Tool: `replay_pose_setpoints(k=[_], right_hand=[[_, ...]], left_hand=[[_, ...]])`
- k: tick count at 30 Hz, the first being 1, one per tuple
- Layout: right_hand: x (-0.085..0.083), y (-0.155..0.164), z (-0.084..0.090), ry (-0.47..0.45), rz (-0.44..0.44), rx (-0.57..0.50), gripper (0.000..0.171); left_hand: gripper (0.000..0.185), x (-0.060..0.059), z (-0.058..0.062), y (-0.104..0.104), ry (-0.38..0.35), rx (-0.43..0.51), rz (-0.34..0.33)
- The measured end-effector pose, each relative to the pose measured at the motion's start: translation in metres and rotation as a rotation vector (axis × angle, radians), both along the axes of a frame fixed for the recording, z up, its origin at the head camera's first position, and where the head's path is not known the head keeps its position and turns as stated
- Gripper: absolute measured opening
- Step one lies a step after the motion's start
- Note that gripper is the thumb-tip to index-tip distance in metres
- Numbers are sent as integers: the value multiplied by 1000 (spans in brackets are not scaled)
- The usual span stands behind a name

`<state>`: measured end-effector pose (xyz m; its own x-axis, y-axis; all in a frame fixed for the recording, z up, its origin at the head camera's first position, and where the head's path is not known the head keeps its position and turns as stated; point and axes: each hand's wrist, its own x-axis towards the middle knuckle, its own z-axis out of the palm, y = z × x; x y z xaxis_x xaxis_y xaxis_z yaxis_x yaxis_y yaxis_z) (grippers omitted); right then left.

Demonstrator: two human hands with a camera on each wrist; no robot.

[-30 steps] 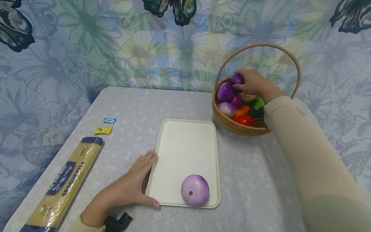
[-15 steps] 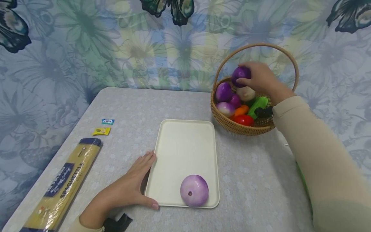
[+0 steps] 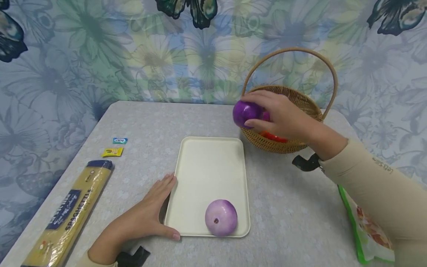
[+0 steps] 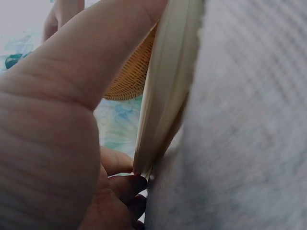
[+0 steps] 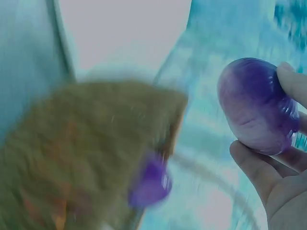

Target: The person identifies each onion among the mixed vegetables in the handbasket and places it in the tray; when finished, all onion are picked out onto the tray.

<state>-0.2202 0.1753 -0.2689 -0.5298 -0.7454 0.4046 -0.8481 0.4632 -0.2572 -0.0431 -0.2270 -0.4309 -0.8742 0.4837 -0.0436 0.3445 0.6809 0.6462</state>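
My right hand (image 3: 280,113) grips a glossy dark purple onion (image 3: 246,114) above the near left rim of a wicker basket (image 3: 280,146). In the right wrist view, fingertips and thumb hold this onion (image 5: 256,105) from the side. My left hand (image 3: 145,209) lies against the left edge of a cream rectangular tray (image 3: 210,174), fingers stretched along it and thumb at the near corner. A pale purple onion (image 3: 221,218) sits in the tray's near right part. In the left wrist view, fingers touch the tray's side (image 4: 165,81). My right hand hides much of the basket's contents.
A spaghetti pack (image 3: 68,215) lies at the left, with a yellow packet (image 3: 112,152) and a blue packet (image 3: 120,141) beyond it. A green-edged bag (image 3: 370,230) lies at the right, partly under the sleeve. The basket's tall handle (image 3: 293,49) arches up.
My right hand has lifted the dark purple onion out of the basket, then brought it left and nearer. More of the green-edged bag shows. The left hand stays at the tray.
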Motion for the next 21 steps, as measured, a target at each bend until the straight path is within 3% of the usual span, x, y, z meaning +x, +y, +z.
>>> replay_pose_setpoints(k=[4, 9, 15, 21], right_hand=[[31, -22, -17, -53, 98, 8, 59], [57, -41, -49, -164, 199, 107, 58], [68, -49, -83, -287, 226, 233, 60], [72, -49, -99, -401, 217, 282, 61]], left_hand=[[151, 0, 0, 0, 2, 0, -1], [151, -1, -1, 0, -5, 4, 3], [151, -2, -4, 0, -13, 6, 8], [151, -2, -3, 0, -20, 10, 11]])
